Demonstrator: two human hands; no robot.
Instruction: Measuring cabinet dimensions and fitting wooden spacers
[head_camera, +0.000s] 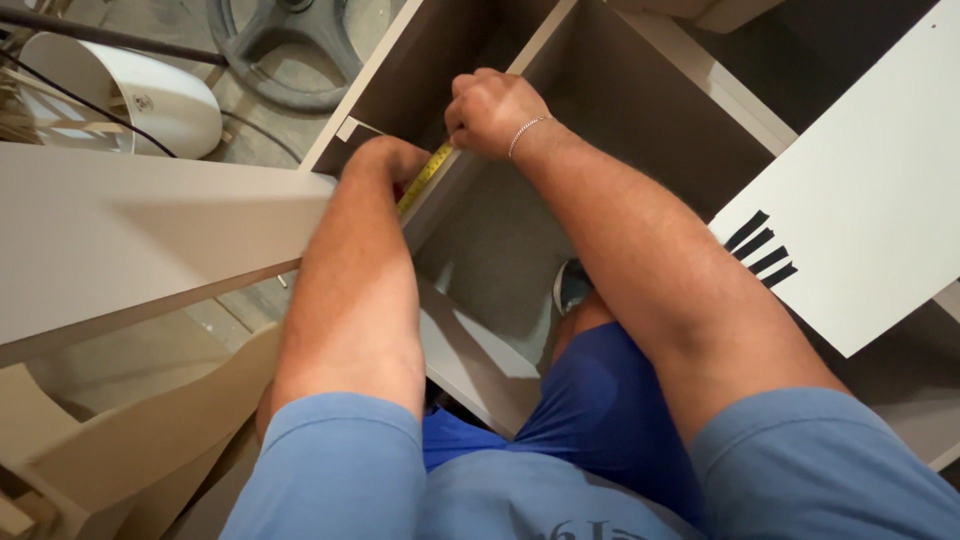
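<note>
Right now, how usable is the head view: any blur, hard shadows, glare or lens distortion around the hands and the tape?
Head view: sharp on the left hand, right hand and yellow measuring tape; warm light with soft shadows inside the cabinet carcass; the white panel is bright but not blown out; arms look stretched by the wide lens.

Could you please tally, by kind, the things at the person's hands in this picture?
Hands: 2, the left hand and the right hand
Yellow tape: 1, stretched between them
Bracelet: 1, on the right wrist
Cabinet panel under the tape: 1
Total: 5
</note>
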